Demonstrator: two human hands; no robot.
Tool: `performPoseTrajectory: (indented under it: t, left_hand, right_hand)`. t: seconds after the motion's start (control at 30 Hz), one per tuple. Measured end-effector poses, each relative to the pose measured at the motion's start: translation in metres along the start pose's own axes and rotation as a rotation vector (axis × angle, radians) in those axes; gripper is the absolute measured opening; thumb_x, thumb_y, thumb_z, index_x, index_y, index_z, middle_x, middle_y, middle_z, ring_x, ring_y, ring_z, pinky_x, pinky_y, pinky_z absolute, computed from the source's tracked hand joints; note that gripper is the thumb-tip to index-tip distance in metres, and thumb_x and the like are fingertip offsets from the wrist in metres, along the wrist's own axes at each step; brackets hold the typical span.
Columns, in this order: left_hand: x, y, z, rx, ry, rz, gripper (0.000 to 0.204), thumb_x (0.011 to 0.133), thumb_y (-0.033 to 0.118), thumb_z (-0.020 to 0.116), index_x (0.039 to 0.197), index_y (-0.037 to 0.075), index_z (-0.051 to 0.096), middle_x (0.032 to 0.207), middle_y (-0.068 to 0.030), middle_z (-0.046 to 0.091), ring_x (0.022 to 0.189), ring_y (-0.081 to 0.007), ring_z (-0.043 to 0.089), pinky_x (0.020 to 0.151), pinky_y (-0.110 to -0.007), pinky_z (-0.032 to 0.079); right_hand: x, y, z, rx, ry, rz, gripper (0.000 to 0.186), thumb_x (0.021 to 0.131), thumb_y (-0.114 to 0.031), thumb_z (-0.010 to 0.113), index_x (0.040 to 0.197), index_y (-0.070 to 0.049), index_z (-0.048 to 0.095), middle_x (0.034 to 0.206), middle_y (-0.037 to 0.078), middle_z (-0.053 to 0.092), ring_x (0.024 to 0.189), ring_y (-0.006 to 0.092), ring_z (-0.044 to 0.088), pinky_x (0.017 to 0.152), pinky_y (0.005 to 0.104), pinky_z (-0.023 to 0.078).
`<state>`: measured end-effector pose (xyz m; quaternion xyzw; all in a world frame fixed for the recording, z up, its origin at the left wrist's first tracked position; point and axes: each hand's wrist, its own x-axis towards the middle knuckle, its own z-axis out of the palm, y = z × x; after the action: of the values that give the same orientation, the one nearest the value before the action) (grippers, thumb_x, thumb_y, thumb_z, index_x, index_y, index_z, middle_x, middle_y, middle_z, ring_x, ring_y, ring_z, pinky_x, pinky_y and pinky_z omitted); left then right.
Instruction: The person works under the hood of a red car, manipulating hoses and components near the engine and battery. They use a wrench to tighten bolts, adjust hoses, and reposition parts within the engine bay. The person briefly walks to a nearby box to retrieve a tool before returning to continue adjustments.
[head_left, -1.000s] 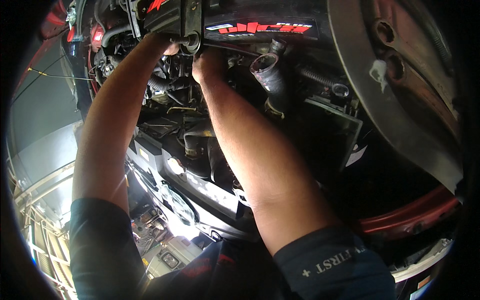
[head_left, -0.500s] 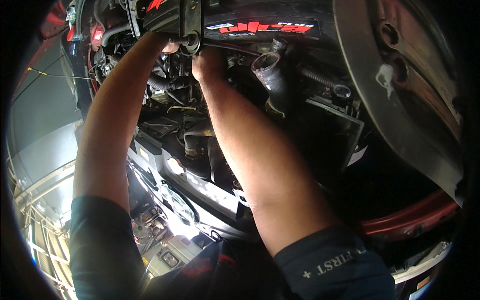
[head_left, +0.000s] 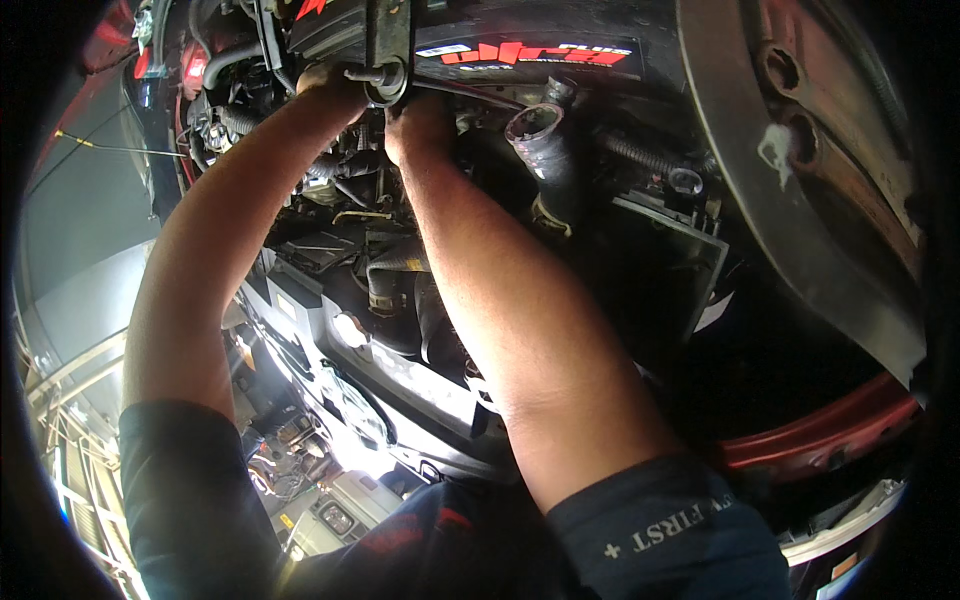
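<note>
Both my arms reach far into a vehicle's engine bay. My left hand (head_left: 326,84) is beside the round end of a dark metal bar (head_left: 389,45), which hangs down with a bolt-like stud (head_left: 370,75) sticking out to the left. Its fingers are hidden behind the hand and the bar. Just right of that round end, my right hand (head_left: 420,122) is sunk among dark engine parts, its fingers out of sight. What either hand touches or holds cannot be seen. Below them lie hoses and a thin metal bracket (head_left: 362,215).
Right of my right forearm rises an open-ended black pipe (head_left: 545,150). A ribbed hose (head_left: 635,155) runs behind it. The raised hood's metal frame (head_left: 740,190) curves along the right. A bright front panel (head_left: 420,385) crosses below my arms, and a red body edge (head_left: 820,430) lies lower right.
My left hand has shifted slightly left and up, and its elbow has swung outward to the left. My right arm stays nearly where it was. The view has moved a little.
</note>
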<state>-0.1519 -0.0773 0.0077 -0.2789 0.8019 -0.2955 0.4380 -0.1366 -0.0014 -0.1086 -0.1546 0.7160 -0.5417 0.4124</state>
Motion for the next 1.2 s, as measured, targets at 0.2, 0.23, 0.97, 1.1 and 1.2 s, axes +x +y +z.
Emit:
performPoseTrajectory:
  t: [0.2, 0.23, 0.97, 1.1, 1.2]
  left_hand:
    - [-0.005, -0.003, -0.001, -0.016, 0.001, 0.010, 0.036, 0.089, 0.014, 0.058, 0.125, 0.014, 0.060, 0.117, -0.0137, 0.067, 0.111, -0.0300, 0.064, 0.091, -0.042, 0.053]
    - [-0.003, -0.004, -0.003, -0.023, 0.005, 0.009, 0.036, 0.089, 0.014, 0.058, 0.125, 0.014, 0.060, 0.117, -0.0137, 0.067, 0.111, -0.0300, 0.064, 0.091, -0.042, 0.053]
    - [0.012, -0.011, -0.011, -0.147, 0.088, 0.003, 0.034, 0.090, 0.016, 0.058, 0.123, 0.013, 0.062, 0.116, -0.0144, 0.067, 0.110, -0.0302, 0.064, 0.091, -0.042, 0.053]
    - [0.011, -0.014, -0.007, -0.202, 0.103, -0.002, 0.033, 0.090, 0.016, 0.058, 0.122, 0.013, 0.062, 0.115, -0.0145, 0.067, 0.110, -0.0302, 0.064, 0.091, -0.042, 0.053]
    - [0.010, -0.013, -0.007, -0.221, 0.113, 0.001, 0.033, 0.090, 0.016, 0.058, 0.122, 0.013, 0.062, 0.115, -0.0145, 0.067, 0.110, -0.0302, 0.064, 0.091, -0.043, 0.053]
  right_hand:
    - [-0.004, 0.000, -0.002, -0.118, 0.175, -0.303, 0.051, 0.081, -0.027, 0.074, 0.122, -0.003, 0.057, 0.122, 0.020, 0.060, 0.113, 0.0342, 0.059, 0.095, 0.0408, 0.049]
    - [-0.003, 0.001, -0.004, -0.061, -0.005, -0.247, 0.049, 0.078, -0.024, 0.075, 0.119, -0.002, 0.058, 0.121, 0.020, 0.060, 0.114, 0.0341, 0.058, 0.095, 0.0405, 0.049]
    - [0.028, -0.023, -0.009, -1.047, -0.147, -0.209, 0.033, 0.090, -0.020, 0.049, 0.113, -0.005, 0.069, 0.117, 0.014, 0.068, 0.107, 0.0264, 0.066, 0.089, 0.0405, 0.053]
    - [0.023, -0.032, -0.018, -1.122, -0.151, -0.285, 0.032, 0.088, -0.020, 0.053, 0.111, -0.006, 0.070, 0.113, 0.013, 0.069, 0.103, 0.0234, 0.067, 0.084, 0.0407, 0.054]
    - [0.022, -0.033, -0.025, -0.675, -0.188, -0.016, 0.032, 0.085, -0.020, 0.057, 0.111, -0.004, 0.069, 0.114, 0.017, 0.067, 0.106, 0.0195, 0.066, 0.085, 0.0387, 0.055]
